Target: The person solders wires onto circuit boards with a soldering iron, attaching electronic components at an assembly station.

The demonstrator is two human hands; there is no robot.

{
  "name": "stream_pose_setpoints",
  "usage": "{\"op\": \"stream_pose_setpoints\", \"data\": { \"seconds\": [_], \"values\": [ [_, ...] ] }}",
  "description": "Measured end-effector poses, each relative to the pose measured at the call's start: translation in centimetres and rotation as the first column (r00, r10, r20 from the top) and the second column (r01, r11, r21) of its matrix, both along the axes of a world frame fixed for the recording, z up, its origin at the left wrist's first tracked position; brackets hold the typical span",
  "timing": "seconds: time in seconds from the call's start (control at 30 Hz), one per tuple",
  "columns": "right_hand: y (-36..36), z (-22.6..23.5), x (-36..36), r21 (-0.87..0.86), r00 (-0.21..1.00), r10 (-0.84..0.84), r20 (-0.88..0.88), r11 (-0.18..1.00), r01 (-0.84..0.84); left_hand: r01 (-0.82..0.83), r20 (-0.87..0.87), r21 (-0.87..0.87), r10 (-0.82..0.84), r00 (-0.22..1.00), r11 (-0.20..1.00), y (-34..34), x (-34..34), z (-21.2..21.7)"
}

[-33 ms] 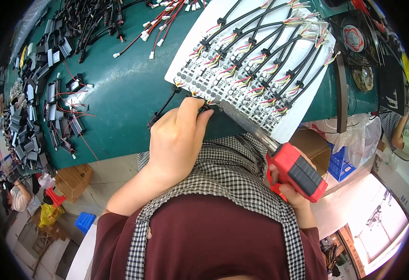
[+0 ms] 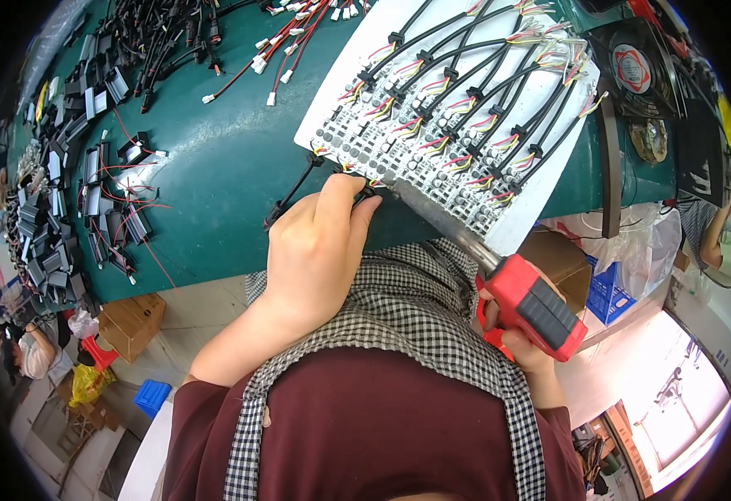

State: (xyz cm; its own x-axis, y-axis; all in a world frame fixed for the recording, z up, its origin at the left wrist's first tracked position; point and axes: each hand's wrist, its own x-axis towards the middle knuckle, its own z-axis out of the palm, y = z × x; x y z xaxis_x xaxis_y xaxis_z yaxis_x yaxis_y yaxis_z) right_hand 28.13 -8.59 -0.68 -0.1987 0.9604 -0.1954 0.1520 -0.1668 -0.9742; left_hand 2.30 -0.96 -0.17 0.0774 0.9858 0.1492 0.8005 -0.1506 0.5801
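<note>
My left hand (image 2: 319, 242) is closed in a pinch at the near edge of a panel of small white circuit boards (image 2: 415, 163). Between its thumb and forefinger is a black cable (image 2: 367, 193), largely hidden by the fingers. My right hand (image 2: 522, 338) is wrapped round a red and black soldering gun (image 2: 539, 309). The gun's long metal barrel points up and left, its tip at the board edge just beside my left fingertips. Several black cables (image 2: 499, 108) with red, yellow and white wires run from the boards. Another cable (image 2: 300, 184) hangs off the panel's left corner.
The panel lies on a white sheet (image 2: 541, 196) on a green table (image 2: 207, 184). Black housings (image 2: 115, 225) with thin red wires sit at left. Black cables (image 2: 173, 42) and white-plugged red leads (image 2: 278, 54) lie at the back. A fan (image 2: 632, 68) stands at right.
</note>
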Motion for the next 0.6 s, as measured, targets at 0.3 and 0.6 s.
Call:
{"op": "stream_pose_setpoints", "data": {
  "seconds": [0.3, 0.6],
  "values": [
    [-0.9, -0.6, 0.7, 0.030, 0.986, 0.011, 0.164, 0.999, -0.016, 0.005, 0.008, 0.006, -0.005, 1.000, 1.000, 0.0, 0.0, 0.0],
    [0.3, 0.2, 0.3, 0.038, 0.996, 0.004, 0.087, 0.999, -0.008, 0.010, 0.001, -0.005, -0.010, 1.000, 1.000, 0.1, 0.0, 0.1]
  ]
}}
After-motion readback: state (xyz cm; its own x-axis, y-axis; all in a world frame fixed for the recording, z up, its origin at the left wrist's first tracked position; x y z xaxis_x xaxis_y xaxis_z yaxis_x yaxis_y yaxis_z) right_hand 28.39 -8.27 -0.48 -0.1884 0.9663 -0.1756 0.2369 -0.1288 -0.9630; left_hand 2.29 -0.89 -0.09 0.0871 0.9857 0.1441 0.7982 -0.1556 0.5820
